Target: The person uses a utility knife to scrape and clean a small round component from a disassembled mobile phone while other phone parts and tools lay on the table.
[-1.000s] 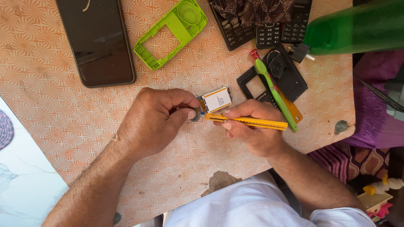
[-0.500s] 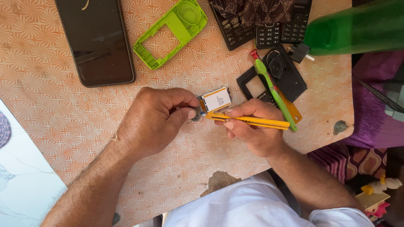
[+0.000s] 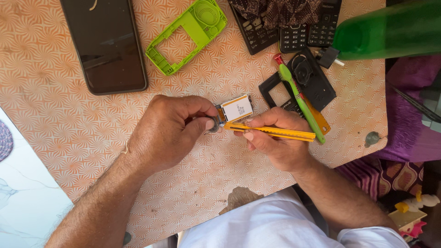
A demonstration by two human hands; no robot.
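Shiny black glass phone (image 3: pixel 106 43). Bright green plastic frame (image 3: pixel 186 34). Smooth yellow plastic tool (image 3: pixel 271 132). Patterned, matt table cover (image 3: pixel 69 124).

Dark blank smartphone screen (image 3: pixel 106 43) top left, small white orange-edged display module (image 3: pixel 235 109) centre

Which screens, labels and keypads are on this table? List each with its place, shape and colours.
Smartphone: top left, lying flat; black rectangle, screen dark.
Small display module: centre, pinched by the left hand, right hand beside it; white rectangle, orange edges, small label.
Keypad phones: top centre, partly under patterned cloth; black, pale keys.
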